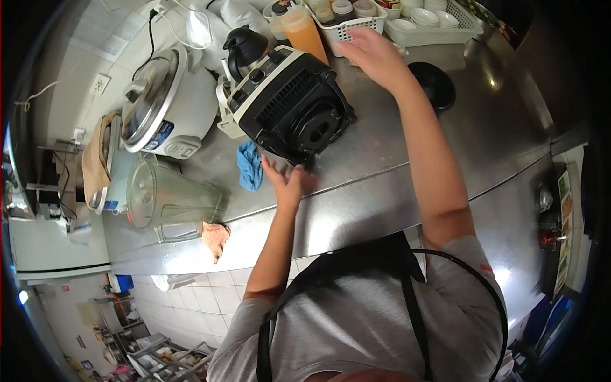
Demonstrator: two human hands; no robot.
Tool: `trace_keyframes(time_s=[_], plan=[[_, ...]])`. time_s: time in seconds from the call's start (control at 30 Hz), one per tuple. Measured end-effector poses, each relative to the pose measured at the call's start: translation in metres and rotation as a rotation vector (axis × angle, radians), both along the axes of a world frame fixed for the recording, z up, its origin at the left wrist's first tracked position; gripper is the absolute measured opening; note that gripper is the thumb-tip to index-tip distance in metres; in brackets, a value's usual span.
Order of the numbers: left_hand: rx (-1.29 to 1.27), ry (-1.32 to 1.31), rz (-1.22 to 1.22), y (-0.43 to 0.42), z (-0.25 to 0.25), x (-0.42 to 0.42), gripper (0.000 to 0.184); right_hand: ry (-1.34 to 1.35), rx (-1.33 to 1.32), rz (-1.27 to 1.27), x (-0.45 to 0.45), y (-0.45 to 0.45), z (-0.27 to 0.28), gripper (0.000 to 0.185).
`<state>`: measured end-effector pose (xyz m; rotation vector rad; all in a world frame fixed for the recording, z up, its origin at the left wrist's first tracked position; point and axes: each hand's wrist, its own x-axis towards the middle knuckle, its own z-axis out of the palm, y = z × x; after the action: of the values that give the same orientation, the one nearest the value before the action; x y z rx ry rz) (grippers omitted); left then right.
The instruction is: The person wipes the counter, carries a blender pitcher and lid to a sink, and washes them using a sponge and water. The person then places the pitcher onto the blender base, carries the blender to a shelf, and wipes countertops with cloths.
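Note:
A black-and-cream blender base (293, 102) lies tipped on the steel counter, its vented underside or side turned toward me. My left hand (287, 186) is at its near lower edge, fingers spread; whether the fingertips touch it I cannot tell. My right hand (372, 56) is raised to the right of the base, fingers stretched out and slightly blurred, holding nothing I can see. Left of the base lies a crumpled blue cloth (249, 165). The clear blender jar (172, 197) lies further left, with a pinkish cloth (216, 239) beside it.
A large rice cooker (191, 95) stands at the back left, with a black kettle (245, 48) nearby. Behind are an orange sauce bottle (303, 30), a white basket of jars (356, 28) and a basket of small bowls (439, 39). A black round dish-like piece (434, 86) sits right.

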<state>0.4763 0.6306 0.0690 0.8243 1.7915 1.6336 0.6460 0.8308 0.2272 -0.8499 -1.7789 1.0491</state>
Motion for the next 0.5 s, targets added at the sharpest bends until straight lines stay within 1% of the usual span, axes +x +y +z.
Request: trace_keyframes(time_s=[0.03, 0.1, 0.13, 0.17, 0.2, 0.27, 0.3, 0.4, 0.43, 0.5], plan=[[-0.110, -0.308, -0.044, -0.009, 0.025, 0.015, 0.068, -0.063, -0.002, 0.124, -0.015, -0.001, 0.029, 0.067], [-0.015, -1.023, -0.110, -0.008, 0.013, 0.014, 0.072, -0.253, 0.093, 0.114, -0.060, 0.023, 0.033, 0.085], [0.034, -1.380, -0.146, -0.009, 0.007, 0.015, 0.077, -0.343, 0.002, 0.106, -0.084, 0.030, 0.030, 0.090], [0.066, -1.484, -0.165, -0.002, 0.007, 0.016, 0.092, -0.434, -0.088, 0.096, -0.103, 0.033, 0.024, 0.095], [0.092, -1.528, -0.113, 0.006, 0.011, 0.019, 0.092, -0.482, -0.084, 0.175, -0.111, 0.030, 0.020, 0.094], [0.145, -1.606, -0.014, 0.020, 0.024, 0.025, 0.093, -0.888, 0.127, 0.201, -0.115, 0.017, 0.016, 0.090], [0.252, -1.539, -0.130, 0.022, 0.021, 0.027, 0.098, -0.887, 0.136, 0.143, -0.115, 0.014, 0.014, 0.081], [0.374, -1.443, -0.178, 0.027, 0.018, 0.027, 0.099, -0.830, 0.161, 0.188, -0.100, 0.008, 0.010, 0.071], [0.321, -1.458, -0.097, 0.029, 0.027, 0.029, 0.098, -0.809, 0.164, 0.189, -0.088, -0.003, 0.016, 0.064], [0.361, -1.400, -0.186, 0.034, 0.024, 0.028, 0.097, -0.681, 0.256, 0.058, -0.071, -0.020, 0.009, 0.062]])
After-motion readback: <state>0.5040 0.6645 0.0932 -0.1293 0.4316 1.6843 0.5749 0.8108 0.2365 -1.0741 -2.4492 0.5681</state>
